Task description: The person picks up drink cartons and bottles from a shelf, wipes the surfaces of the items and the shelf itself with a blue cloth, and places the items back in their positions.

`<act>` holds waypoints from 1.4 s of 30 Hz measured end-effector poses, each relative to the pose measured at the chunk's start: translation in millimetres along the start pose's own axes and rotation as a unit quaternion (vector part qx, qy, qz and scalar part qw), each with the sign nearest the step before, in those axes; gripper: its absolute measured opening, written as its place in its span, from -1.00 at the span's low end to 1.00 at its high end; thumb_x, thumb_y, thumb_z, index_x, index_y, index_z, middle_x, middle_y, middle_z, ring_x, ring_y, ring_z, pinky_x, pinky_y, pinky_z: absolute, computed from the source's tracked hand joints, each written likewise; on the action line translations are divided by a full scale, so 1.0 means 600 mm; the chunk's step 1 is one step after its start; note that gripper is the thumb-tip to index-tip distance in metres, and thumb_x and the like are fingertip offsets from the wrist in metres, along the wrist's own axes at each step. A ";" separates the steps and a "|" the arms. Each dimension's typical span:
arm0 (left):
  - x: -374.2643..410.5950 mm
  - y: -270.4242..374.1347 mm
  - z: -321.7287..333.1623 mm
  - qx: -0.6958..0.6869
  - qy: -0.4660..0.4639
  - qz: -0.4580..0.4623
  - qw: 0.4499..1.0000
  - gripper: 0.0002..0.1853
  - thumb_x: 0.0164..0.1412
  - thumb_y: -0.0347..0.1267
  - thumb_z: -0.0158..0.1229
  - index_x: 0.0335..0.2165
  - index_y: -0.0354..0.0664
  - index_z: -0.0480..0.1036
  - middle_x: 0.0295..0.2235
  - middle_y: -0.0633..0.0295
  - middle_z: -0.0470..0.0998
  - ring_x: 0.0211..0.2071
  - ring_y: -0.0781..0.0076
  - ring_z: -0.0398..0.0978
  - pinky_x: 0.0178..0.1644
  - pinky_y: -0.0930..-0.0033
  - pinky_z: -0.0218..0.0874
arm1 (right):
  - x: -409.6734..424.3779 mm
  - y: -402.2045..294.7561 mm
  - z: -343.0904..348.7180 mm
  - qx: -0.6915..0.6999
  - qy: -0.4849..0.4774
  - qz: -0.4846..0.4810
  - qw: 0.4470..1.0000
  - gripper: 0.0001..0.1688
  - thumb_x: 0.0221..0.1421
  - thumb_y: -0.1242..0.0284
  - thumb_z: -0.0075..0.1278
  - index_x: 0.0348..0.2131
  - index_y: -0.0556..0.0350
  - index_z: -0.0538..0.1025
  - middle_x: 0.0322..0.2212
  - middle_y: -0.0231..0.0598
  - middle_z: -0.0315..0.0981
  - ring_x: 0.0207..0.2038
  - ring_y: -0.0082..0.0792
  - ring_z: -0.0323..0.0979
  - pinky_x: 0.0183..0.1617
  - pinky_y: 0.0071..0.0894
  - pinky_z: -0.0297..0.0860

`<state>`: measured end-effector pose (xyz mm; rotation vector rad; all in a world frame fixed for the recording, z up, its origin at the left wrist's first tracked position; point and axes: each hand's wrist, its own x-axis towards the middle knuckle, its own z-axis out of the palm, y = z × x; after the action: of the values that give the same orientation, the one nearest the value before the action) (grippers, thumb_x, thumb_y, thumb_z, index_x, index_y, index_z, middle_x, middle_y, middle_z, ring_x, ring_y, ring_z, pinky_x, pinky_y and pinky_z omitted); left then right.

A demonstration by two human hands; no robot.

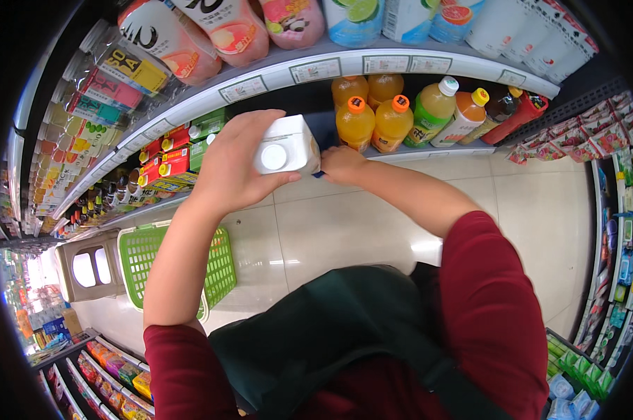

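My left hand (pixel 232 157) grips a white carton (pixel 290 139) with a round white screw cap, its top turned towards me. Thumb and fingers clasp it from either side, in front of the lower drinks shelf. Close to the carton's right side, my right hand (pixel 343 164) is at the shelf's front edge, fingers curled on a dark blue piece (pixel 319 174) that looks like cloth. Most of that piece is hidden. Right of this hand stand orange drink bottles (pixel 356 126) with orange caps. Green cartons (pixel 198 149) and red cartons (pixel 173 163) are left of my left hand.
Above runs a shelf edge with price labels (pixel 315 71), carrying large bottles (pixel 232 31). A green plastic basket (pixel 219 273) stands on the tiled floor (pixel 348 220), near a beige stool (pixel 64 270). Hanging packets (pixel 584 131) are at right; stocked shelves (pixel 122 373) stand at lower left.
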<state>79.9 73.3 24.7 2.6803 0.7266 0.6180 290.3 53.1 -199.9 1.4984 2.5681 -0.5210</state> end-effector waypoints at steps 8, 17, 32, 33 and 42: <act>0.033 -0.066 0.107 0.079 -0.022 -0.087 0.993 -0.21 -0.21 -0.23 0.45 0.01 -0.23 0.31 -0.10 -0.05 0.45 -0.03 -0.04 0.37 0.05 0.13 0.22 | -0.249 0.017 -0.057 0.191 -0.037 0.033 0.980 -0.67 -0.01 0.27 0.11 -0.25 0.06 0.55 -0.31 -0.03 0.51 -0.19 0.01 0.45 -0.14 -0.05 0.38; 0.067 -0.089 0.108 0.130 -0.137 -0.162 0.969 -0.15 -0.16 -0.14 0.41 0.07 -0.32 0.28 -0.05 -0.14 0.44 -0.03 -0.09 0.40 0.06 0.14 0.23 | -0.250 0.057 -0.192 0.099 0.301 0.282 0.906 -0.55 0.02 0.26 0.09 -0.13 0.11 0.43 -0.47 -0.07 0.53 -0.35 -0.02 0.50 -0.32 -0.12 0.41; 0.117 0.002 0.262 0.087 -0.022 -0.070 0.994 -0.64 0.08 -0.27 0.22 -0.13 -0.08 0.39 -0.22 0.15 0.44 -0.35 0.09 0.51 -0.33 0.20 0.37 | -0.285 -0.015 -0.202 0.018 0.331 0.165 0.929 -0.75 -0.06 0.32 0.07 -0.38 0.03 0.39 -0.65 -0.17 0.44 -0.54 -0.09 0.46 -0.52 -0.11 0.33; 0.111 0.001 0.255 0.074 -0.020 -0.054 0.996 -0.67 0.09 -0.27 0.20 -0.17 -0.09 0.39 -0.25 0.15 0.43 -0.36 0.09 0.51 -0.35 0.20 0.36 | -0.297 -0.025 -0.210 0.031 0.324 0.147 0.934 -0.75 -0.08 0.32 0.07 -0.41 0.06 0.41 -0.64 -0.14 0.45 -0.54 -0.08 0.47 -0.51 -0.10 0.34; -0.009 0.064 0.167 0.012 -0.102 -0.110 0.989 -0.74 0.06 -0.36 0.19 -0.24 -0.13 0.39 -0.34 0.06 0.42 -0.36 -0.03 0.47 -0.33 0.11 0.32 | -0.222 -0.050 -0.016 0.139 0.033 0.012 0.990 -0.72 -0.10 0.33 0.03 -0.30 -0.03 0.47 -0.60 -0.20 0.46 -0.48 -0.07 0.47 -0.43 -0.07 0.35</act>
<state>138.8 21.7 -48.9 2.5856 0.9582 0.2748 331.7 -66.0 -147.4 1.6539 2.6094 -0.8698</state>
